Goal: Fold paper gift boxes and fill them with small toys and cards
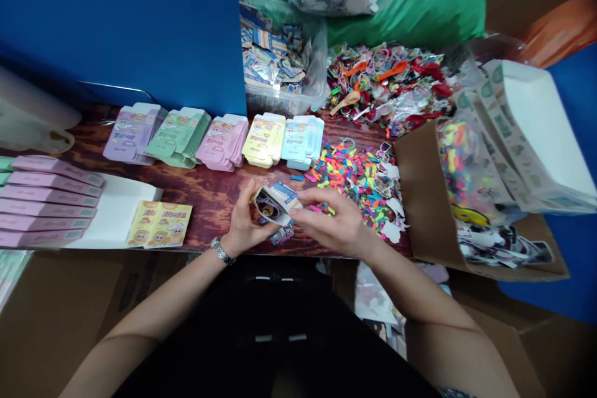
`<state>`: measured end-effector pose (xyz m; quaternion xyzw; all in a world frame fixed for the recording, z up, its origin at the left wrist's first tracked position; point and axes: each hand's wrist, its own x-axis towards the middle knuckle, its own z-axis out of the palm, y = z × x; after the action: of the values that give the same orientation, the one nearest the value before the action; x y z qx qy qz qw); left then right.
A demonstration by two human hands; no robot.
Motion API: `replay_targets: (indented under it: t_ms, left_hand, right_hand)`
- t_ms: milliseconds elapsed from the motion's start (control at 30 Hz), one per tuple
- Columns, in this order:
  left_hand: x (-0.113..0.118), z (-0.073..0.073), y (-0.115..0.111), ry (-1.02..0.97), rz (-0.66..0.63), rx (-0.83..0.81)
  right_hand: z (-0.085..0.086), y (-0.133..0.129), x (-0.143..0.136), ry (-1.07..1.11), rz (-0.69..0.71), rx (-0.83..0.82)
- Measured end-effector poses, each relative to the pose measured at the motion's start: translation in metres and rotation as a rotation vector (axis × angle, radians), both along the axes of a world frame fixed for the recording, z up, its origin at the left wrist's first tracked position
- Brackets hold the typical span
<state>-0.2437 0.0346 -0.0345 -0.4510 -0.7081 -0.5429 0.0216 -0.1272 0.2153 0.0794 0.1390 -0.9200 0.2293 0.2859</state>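
Observation:
My left hand, with a metal watch at the wrist, is wrapped round a small opened box whose open end shows dark contents. From the right, my right hand pinches a small blue-and-white packet at the box's opening. Beneath the box, a colourful small piece lies at the table edge. Behind the hands stand stacks of flat boxes: purple, green, pink, yellow and blue.
Bright small balloons are heaped right of my hands. Two yellow boxes and stacked pink boxes are left. A cardboard box stands right, a plastic bin and mixed trinkets behind.

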Motion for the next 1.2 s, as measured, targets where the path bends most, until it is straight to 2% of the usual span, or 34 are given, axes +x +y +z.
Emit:
replay_targets:
  t_ms: [200,267,333,500,767,867,933,1100,1200]
  left_hand:
    - [-0.008,0.013,0.005,0.231,-0.047,-0.006]
    - [-0.008,0.018,0.006,0.223,-0.051,-0.027]
    - [-0.007,0.02,0.005,0.197,-0.055,-0.049]
    - [-0.006,0.019,0.003,0.169,-0.077,-0.091]
    - [-0.004,0.019,0.004,0.147,-0.045,-0.124]
    - [-0.003,0.019,0.003,0.155,-0.013,-0.159]
    - [-0.003,0.02,0.003,0.147,-0.001,-0.183]
    - [-0.001,0.024,0.003,0.127,0.007,-0.275]
    - [-0.001,0.025,0.002,0.217,0.072,-0.372]
  right_hand:
    - [-0.012,-0.011,-0.002,0.163,-0.171,0.334]
    - [-0.013,-0.01,-0.004,0.165,-0.221,0.383]
    - [-0.016,-0.011,-0.005,0.119,-0.221,0.353]
    - [-0.028,-0.018,-0.008,-0.017,-0.192,0.015]
    - [-0.033,-0.027,-0.016,-0.252,-0.231,-0.609]
    - [-0.035,-0.028,-0.021,-0.336,-0.254,-0.755]
    - [-0.035,-0.029,-0.023,-0.375,-0.272,-0.726]
    - [-0.031,-0.031,-0.025,-0.283,-0.278,-0.463]
    - [-0.034,-0.035,-0.023,-0.216,-0.235,-0.352]
